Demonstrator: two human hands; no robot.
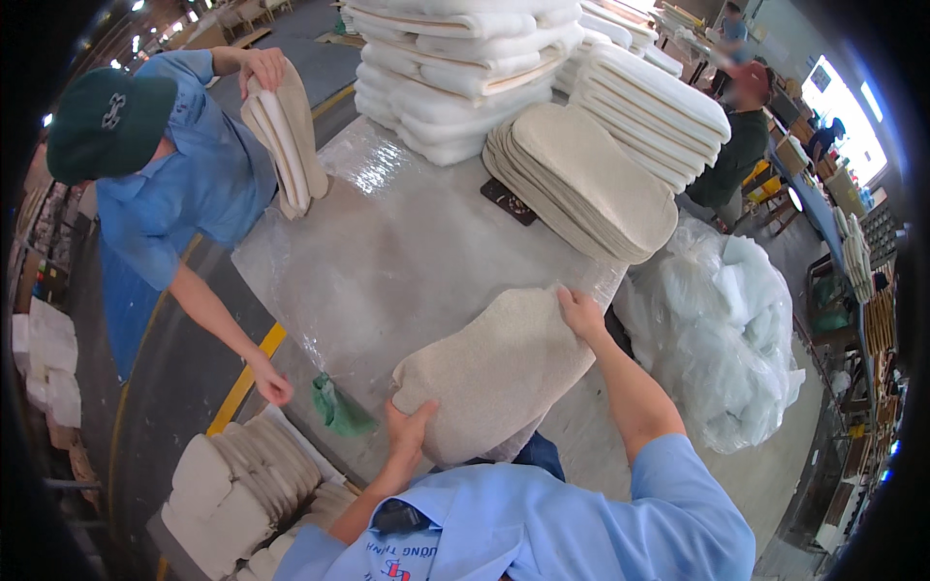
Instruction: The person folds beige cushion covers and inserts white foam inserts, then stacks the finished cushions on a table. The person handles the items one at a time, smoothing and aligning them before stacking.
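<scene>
A beige fabric cushion (489, 373), wide with rounded ends, lies tilted over the table's near edge close to my body. My left hand (412, 426) grips its lower left end, thumb on top. At the upper right end my right hand (579, 315) pinches its edge; the fingers beneath are hidden. Beyond it sits a stack of similar beige cushions (591, 179), partly covering a dark flat object (509, 201) on the table (378, 261).
Tall piles of white padding (465, 68) stand at the back. A co-worker (174, 165) on the left holds folded beige-and-white pieces (286, 140). Clear plastic bags (722, 329) bulge at the right. More beige cushions (242, 484) are stacked lower left, near a green cloth-like scrap (339, 407).
</scene>
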